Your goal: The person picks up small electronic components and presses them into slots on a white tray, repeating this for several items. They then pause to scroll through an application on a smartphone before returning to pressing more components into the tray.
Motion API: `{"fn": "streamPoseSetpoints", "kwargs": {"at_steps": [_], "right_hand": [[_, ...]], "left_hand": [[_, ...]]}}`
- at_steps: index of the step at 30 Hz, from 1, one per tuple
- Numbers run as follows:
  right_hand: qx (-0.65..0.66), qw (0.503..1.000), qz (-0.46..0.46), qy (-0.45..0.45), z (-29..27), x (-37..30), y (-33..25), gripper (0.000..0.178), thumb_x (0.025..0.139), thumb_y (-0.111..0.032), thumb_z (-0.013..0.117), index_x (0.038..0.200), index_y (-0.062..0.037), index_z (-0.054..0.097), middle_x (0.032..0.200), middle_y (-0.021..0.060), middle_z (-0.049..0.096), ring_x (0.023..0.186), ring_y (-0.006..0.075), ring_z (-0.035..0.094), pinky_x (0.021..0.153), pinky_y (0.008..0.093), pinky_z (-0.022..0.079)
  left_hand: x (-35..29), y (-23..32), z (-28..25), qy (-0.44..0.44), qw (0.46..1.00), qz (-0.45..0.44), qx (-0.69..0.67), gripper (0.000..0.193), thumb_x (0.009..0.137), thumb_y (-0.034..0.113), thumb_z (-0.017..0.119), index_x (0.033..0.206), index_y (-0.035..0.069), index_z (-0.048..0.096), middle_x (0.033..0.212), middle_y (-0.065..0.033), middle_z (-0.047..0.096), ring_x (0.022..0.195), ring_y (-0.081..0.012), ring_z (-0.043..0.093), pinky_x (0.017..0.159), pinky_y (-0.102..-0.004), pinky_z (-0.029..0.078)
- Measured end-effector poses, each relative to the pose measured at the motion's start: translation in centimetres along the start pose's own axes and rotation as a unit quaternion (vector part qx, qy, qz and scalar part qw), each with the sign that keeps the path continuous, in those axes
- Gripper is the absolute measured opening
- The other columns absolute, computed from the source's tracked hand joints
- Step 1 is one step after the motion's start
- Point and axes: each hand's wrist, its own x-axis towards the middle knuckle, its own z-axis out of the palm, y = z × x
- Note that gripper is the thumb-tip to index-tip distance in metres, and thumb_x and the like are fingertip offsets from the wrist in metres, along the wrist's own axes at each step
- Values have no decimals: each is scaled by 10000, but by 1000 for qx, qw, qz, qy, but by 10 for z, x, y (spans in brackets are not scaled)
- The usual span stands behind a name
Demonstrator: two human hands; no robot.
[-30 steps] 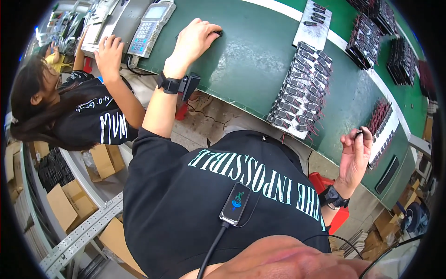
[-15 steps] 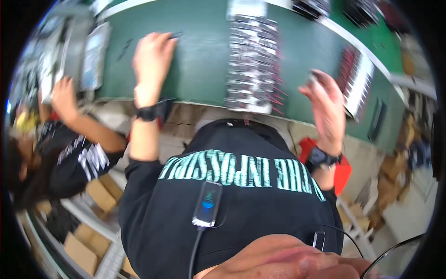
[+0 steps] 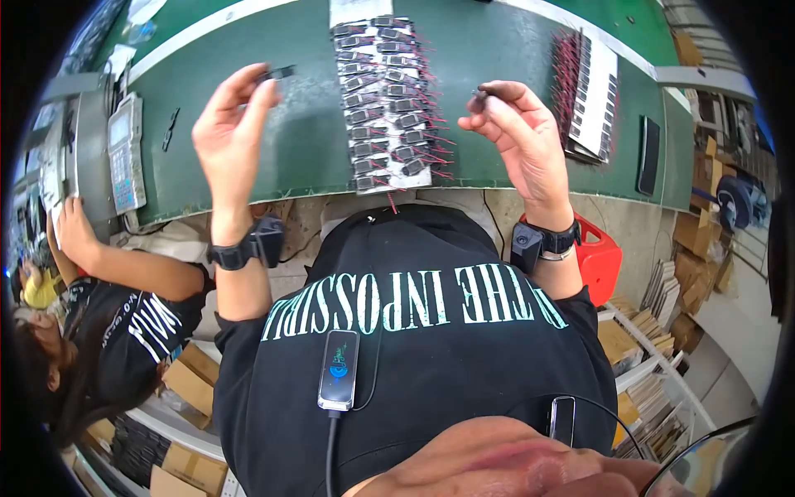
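My left hand [image 3: 233, 124] is raised above the left part of the green table. Its thumb and fingers pinch a small black part [image 3: 282, 73] that sticks out to the right. My right hand [image 3: 523, 141] hovers right of the middle, its fingertips closed on a small dark piece [image 3: 479, 94] partly hidden by the fingers. Between the hands runs a white strip [image 3: 362, 12] bearing rows of small black modules [image 3: 363, 114] with thin red wires. Left of my left hand lies a thin black part [image 3: 171, 130] on the table.
To the right lie a white board [image 3: 593, 103] edged with black modules and red wires, and a black bar [image 3: 649, 156]. A keypad device [image 3: 126, 153] sits at the left. Another person's hand [image 3: 76, 232] is beyond it. A red stool [image 3: 598, 263] stands below the table's right side.
The whole view has shifted, so the table things now appear farther left. My right hand has moved away from me. Both hands still pinch small dark pieces.
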Motion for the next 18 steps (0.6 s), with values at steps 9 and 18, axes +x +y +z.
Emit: {"fn": "streamPoseSetpoints", "kwargs": {"at_steps": [9, 18], "right_hand": [[-152, 986, -56, -28, 49, 7, 0, 234, 941, -13, 639, 1171, 29, 628, 1029, 74, 678, 908, 138, 668, 856, 284, 554], [-214, 973, -79, -34, 60, 16, 18, 163, 919, -21, 683, 1078, 12, 675, 1006, 29, 681, 873, 73, 626, 792, 214, 519]], "left_hand": [[-37, 25, 59, -101, 994, -27, -31, 317, 908, -3, 681, 1225, -5, 670, 1013, -49, 701, 932, -99, 657, 832, -226, 530], [-47, 25, 68, -102, 993, -22, -48, 276, 884, 35, 715, 1159, 26, 700, 971, -61, 738, 909, -96, 685, 809, -243, 558]]}}
